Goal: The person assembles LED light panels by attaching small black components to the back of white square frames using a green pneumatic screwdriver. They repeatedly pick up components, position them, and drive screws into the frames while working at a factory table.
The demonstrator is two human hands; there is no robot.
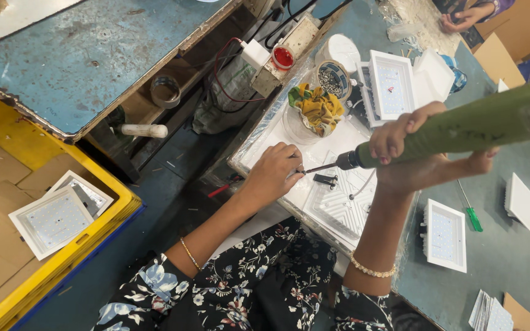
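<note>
My right hand (pixel 409 144) wraps its fingers tight around the green screwdriver (pixel 461 125) so its tip points down at the white light (pixel 332 196) on the counter (pixel 510 257), while my left hand (pixel 274 171) pinches the tip beside it to keep it steady.

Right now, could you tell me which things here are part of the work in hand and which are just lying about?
In hand:
right hand gripping green power screwdriver
left hand at the bit tip
white ribbed panel

Lying about:
green-handled screwdriver
yellow cloth in clear tub
square light panels
yellow crate
</note>
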